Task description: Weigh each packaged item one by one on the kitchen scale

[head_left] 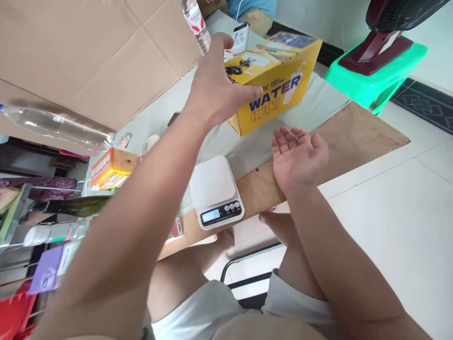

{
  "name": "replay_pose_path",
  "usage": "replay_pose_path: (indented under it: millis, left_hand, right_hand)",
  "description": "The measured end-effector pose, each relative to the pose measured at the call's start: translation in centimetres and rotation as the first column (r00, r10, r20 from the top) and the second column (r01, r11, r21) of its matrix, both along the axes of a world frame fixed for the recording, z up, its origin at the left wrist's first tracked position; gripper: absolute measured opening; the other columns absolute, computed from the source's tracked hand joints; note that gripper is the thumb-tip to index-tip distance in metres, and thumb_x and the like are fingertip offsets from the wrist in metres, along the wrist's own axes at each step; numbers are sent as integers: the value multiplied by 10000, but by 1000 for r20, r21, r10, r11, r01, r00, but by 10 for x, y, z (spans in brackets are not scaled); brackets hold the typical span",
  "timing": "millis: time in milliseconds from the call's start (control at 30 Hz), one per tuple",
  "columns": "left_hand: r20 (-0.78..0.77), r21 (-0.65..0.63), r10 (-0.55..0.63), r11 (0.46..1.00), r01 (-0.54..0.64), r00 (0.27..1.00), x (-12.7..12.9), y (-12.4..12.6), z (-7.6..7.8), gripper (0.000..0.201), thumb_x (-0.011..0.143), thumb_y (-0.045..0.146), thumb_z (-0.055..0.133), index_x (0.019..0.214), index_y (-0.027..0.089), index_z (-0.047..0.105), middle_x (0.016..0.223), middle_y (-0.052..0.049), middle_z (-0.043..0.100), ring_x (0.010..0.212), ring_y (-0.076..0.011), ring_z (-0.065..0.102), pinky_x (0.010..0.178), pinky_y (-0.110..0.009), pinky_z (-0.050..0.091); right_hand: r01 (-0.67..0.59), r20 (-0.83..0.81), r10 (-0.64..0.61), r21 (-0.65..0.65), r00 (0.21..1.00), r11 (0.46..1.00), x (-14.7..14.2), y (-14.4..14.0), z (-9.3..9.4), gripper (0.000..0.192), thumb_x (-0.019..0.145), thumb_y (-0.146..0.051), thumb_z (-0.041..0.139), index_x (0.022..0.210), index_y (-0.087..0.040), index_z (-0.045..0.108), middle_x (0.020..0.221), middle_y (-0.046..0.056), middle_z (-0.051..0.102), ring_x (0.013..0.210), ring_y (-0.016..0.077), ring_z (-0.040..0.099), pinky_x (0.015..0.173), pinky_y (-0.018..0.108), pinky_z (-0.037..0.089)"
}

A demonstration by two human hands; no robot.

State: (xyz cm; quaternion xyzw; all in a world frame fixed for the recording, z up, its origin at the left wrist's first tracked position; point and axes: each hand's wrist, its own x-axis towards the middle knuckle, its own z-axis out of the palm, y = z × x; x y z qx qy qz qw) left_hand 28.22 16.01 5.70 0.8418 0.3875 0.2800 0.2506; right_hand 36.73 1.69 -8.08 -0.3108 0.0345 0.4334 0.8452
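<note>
Left hand [215, 85] outstretched on yellow box [279, 80]; right hand [299, 153] palm-up.

Yellow box [279, 80] and scale [215, 191] flank bare table [339, 137] between them.

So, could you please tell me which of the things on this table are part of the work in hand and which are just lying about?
In hand:
- left hand on the yellow box
- right hand, open, palm up, beside it
- white scale nearest them

Lying about:
- water bottle
- orange carton
- cardboard sheet
- green stool
</note>
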Motion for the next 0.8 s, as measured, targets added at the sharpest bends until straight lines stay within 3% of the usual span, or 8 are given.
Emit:
replay_pose_path:
  millis: [67,167,233,333,433,600,700,800]
  left_hand:
    - [-60,-10,43,999,-44,997,-18,-24,1,827,564,154,969,1264,226,534,1167,-75,593,1134,-324,637,1048,-600,553]
    - [29,-9,51,999,-51,998,-57,-69,-3,845,497,255,1026,1216,295,584,1297,-65,611,1228,-341,600,1129,-570,529]
    - [140,-30,35,999,-31,989,-87,-97,-9,835,540,360,1024,1250,322,585,1336,-42,619,1275,-331,593,1167,-544,514]
    - [171,-65,87,995,-77,981,-129,-127,-24,888,561,509,1006,1311,325,568,1386,-52,596,1316,-338,586,1189,-545,495]
    - [203,-43,92,995,-85,975,-158,-142,-42,924,567,614,978,1328,337,533,1416,-59,558,1387,-347,547,1221,-548,463]
    - [368,-76,90,995,-67,925,-189,-149,-74,907,637,656,926,1340,396,415,1542,-54,432,1527,-321,432,1240,-496,453]
    - [378,-132,155,985,-112,913,-197,-154,-88,985,626,688,913,1384,400,353,1682,-70,285,1605,-333,325,1294,-497,397]
    - [449,-119,197,980,-160,871,-192,-167,-100,1049,667,695,884,1472,431,266,1739,-45,185,1673,-323,178,1373,-488,274]
  right_hand:
    - [-35,68,34,15,997,999,6,-5,-10,369,885,-564,426,1013,-252,576,1100,46,689,1064,175,731,945,380,604]
    - [-106,172,98,37,980,994,13,-15,-20,414,883,-597,427,1088,-276,590,1080,26,699,1038,173,728,937,398,614]
    - [-181,256,162,49,953,982,10,-22,-19,487,866,-667,437,1114,-291,624,1057,22,710,1045,204,725,931,447,627]
    - [-338,383,290,63,877,939,-9,-30,-11,550,774,-765,560,1055,-308,685,1072,25,735,1105,261,713,948,510,636]
    - [-418,463,338,78,819,905,-37,-34,-6,543,740,-755,658,1023,-293,693,1120,33,744,1153,266,698,1024,511,618]
    - [-406,547,331,18,769,914,-69,-39,-13,475,795,-681,690,1026,-266,671,1141,30,723,1212,239,664,1090,457,589]
    - [-385,594,312,-4,742,923,-72,-41,-18,429,801,-633,702,1019,-264,676,1152,17,711,1196,228,657,1111,440,573]
    - [-390,619,323,-29,716,920,-68,-41,-22,363,807,-596,703,990,-283,688,1037,19,725,1186,246,668,1156,461,538]
